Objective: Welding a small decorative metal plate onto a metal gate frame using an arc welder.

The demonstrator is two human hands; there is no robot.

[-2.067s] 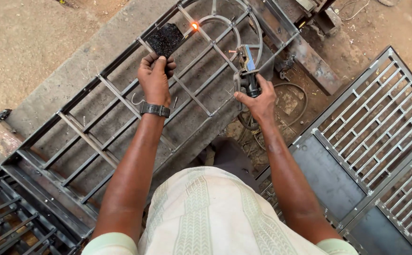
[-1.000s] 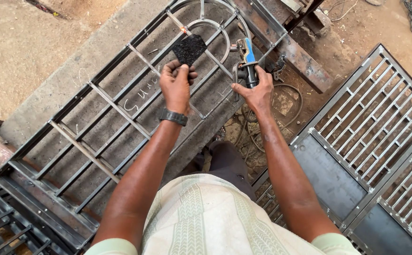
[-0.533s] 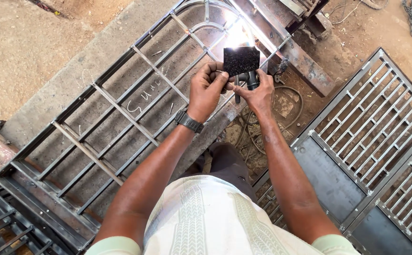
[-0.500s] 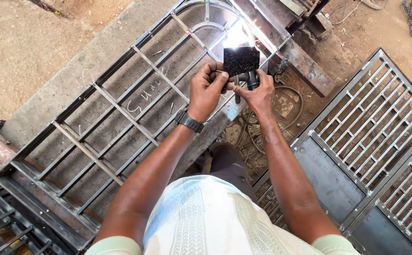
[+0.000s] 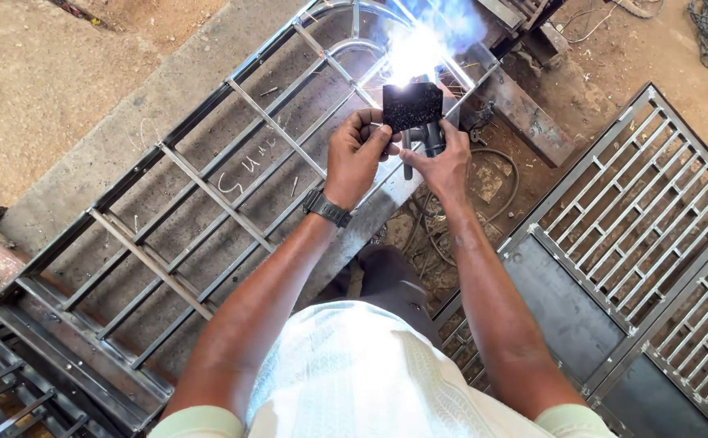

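1. Welding glare (image 5: 415,50) is seen at the far end of the metal gate frame (image 5: 208,203), right on the curved bar near its top edge, with pale smoke drifting above it.
2. A dark square shield plate (image 5: 412,106) is pinched by the left hand (image 5: 355,154), fingers closed on its lower left corner, and it's held upright just below the glare.
3. The electrode holder (image 5: 428,139) is gripped by the right hand (image 5: 445,162), fingers wrapped tight around the dark handle, which pokes out right beneath the shield. The rod tip itself is lost in the brightness, so contact with the bar can't be made out.
4. Both hands are kept nearly touching, thumbs side by side, over the right edge of the frame.
5. A dark wristwatch (image 5: 327,208) is worn on the left wrist.
6. The frame is laid flat on a grey slab (image 5: 126,122), running diagonally from the near left corner to the far right, with straight bars crossed inside it. Some chalk scribble is seen on the slab between the bars.
7. A second grille panel (image 5: 638,219), with a solid sheet section at its near end, is laid on the ground to the right, well apart from the hands.
8. A looped cable (image 5: 500,174) is seen on the dirt between the 2 panels, just beside the right forearm.
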